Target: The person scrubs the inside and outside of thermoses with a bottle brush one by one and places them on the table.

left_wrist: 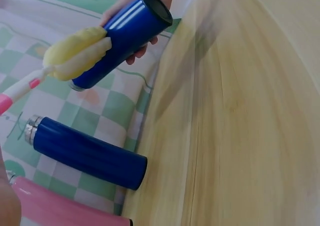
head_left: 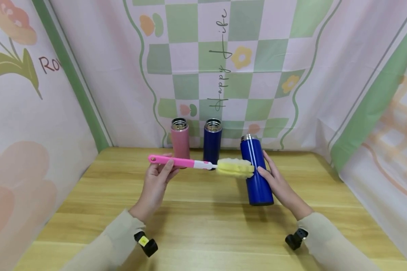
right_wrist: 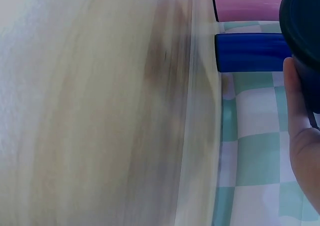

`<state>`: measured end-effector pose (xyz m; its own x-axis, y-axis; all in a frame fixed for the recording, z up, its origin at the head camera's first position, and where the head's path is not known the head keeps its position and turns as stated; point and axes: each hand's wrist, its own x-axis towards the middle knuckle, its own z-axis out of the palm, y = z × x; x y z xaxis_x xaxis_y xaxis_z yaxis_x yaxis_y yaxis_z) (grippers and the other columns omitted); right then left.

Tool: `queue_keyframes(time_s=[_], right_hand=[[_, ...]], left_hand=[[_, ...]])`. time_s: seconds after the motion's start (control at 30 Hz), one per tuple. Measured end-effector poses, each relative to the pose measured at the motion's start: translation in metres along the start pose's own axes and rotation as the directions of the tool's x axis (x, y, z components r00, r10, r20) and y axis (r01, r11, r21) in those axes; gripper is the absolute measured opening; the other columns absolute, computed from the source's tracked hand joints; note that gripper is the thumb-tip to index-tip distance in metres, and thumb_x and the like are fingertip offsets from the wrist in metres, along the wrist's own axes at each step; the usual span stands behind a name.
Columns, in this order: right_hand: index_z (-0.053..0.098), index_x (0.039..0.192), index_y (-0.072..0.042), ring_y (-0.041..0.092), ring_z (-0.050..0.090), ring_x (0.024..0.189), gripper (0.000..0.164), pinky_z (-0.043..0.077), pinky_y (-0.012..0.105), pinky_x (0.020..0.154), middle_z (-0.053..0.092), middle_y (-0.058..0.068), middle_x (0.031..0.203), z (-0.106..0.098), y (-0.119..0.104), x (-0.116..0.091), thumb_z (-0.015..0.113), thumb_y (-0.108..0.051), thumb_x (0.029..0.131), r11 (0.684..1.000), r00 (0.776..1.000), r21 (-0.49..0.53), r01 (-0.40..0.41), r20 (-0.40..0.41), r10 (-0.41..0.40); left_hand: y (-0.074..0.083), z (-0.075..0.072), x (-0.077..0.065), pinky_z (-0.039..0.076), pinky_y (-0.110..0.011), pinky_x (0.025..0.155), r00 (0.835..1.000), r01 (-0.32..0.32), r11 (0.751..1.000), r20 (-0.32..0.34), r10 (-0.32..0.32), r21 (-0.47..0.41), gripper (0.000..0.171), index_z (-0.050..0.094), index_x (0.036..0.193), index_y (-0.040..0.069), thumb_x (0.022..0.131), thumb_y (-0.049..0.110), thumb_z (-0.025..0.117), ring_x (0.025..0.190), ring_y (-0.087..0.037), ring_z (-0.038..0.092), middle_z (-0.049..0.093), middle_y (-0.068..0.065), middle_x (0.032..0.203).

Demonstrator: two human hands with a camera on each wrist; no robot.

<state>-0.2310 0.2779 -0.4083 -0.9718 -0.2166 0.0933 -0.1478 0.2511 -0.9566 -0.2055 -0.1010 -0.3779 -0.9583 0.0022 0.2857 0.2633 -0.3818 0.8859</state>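
Holding brush (head_left: 202, 164) in left grip (head_left: 158, 176), bottle (head_left: 259, 185) in right (head_left: 279, 183)

From here: glossy blue bottle (head_left: 258, 188), steel neck bare, dark base, held up in the air, tilted off vertical. Sponge brush (head_left: 202, 164): pink handle with a hole at the end, white collar, yellow-and-white head. Held roughly level, crosswise to blue bottle, head over its side, handle pointing away. Contact unclear.

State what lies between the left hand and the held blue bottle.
In the head view, the sponge brush spans it: pink handle in the left hand, yellow sponge overlapping the held blue bottle.
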Motion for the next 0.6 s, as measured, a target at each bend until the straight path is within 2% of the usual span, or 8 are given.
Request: queue_keyframes(time_s=[0.13, 0.2, 0.37, 0.47, 0.6], right_hand=[[-0.004, 0.159, -0.040, 0.045, 0.055, 0.118, 0.067, 0.056, 0.047, 0.090, 0.033, 0.037, 0.148, -0.001, -0.001, 0.000, 0.039, -0.044, 0.108, 1.000, 1.000, 0.007, -0.005, -0.016, 0.006], [-0.006, 0.160, -0.037, 0.042, 0.054, 0.118, 0.068, 0.055, 0.044, 0.090, 0.029, 0.033, 0.152, -0.002, -0.001, 0.001, 0.038, -0.043, 0.108, 1.000, 1.000, 0.019, -0.001, -0.018, 0.001], [-0.009, 0.161, -0.029, 0.028, 0.056, 0.111, 0.066, 0.055, 0.037, 0.087, 0.022, 0.028, 0.155, -0.003, -0.003, 0.002, 0.032, -0.040, 0.110, 0.996, 1.000, 0.086, 0.006, -0.012, -0.005], [-0.008, 0.161, -0.029, 0.024, 0.058, 0.106, 0.065, 0.056, 0.038, 0.084, 0.023, 0.029, 0.154, -0.002, -0.005, 0.001, 0.031, -0.039, 0.110, 0.993, 1.000, 0.116, 0.002, -0.012, 0.000], [-0.005, 0.161, -0.029, 0.024, 0.059, 0.105, 0.065, 0.057, 0.038, 0.084, 0.027, 0.030, 0.151, 0.000, -0.004, 0.000, 0.033, -0.040, 0.109, 0.994, 1.000, 0.113, 0.011, -0.018, -0.009]], left_hand=[[-0.001, -0.003, -0.001, 0.055, -0.035, 0.099, 0.999, 0.014, 1.000, 0.029, -0.014, 0.003, 0.024, 0.056, 0.125, 0.002, 0.104, 0.012, 0.056, 0.103, -0.020, 0.068, 0.065, -0.012, 0.115], [-0.001, -0.005, -0.002, 0.055, -0.036, 0.100, 0.998, 0.027, 0.999, 0.054, -0.029, 0.025, 0.024, 0.056, 0.125, 0.001, 0.104, 0.012, 0.057, 0.103, -0.021, 0.068, 0.065, -0.013, 0.115], [-0.004, -0.010, -0.005, 0.056, -0.037, 0.099, 0.991, 0.059, 0.993, 0.112, -0.070, 0.103, 0.028, 0.055, 0.129, -0.001, 0.103, 0.011, 0.058, 0.104, -0.021, 0.068, 0.062, -0.020, 0.122], [-0.006, -0.010, -0.006, 0.056, -0.037, 0.098, 0.989, 0.067, 0.990, 0.126, -0.083, 0.121, 0.029, 0.055, 0.130, -0.002, 0.103, 0.008, 0.057, 0.104, -0.021, 0.068, 0.060, -0.024, 0.126], [-0.007, -0.009, -0.006, 0.056, -0.038, 0.098, 0.989, 0.070, 0.991, 0.124, -0.084, 0.110, 0.028, 0.055, 0.129, -0.002, 0.103, 0.007, 0.056, 0.104, -0.021, 0.068, 0.061, -0.022, 0.124]])
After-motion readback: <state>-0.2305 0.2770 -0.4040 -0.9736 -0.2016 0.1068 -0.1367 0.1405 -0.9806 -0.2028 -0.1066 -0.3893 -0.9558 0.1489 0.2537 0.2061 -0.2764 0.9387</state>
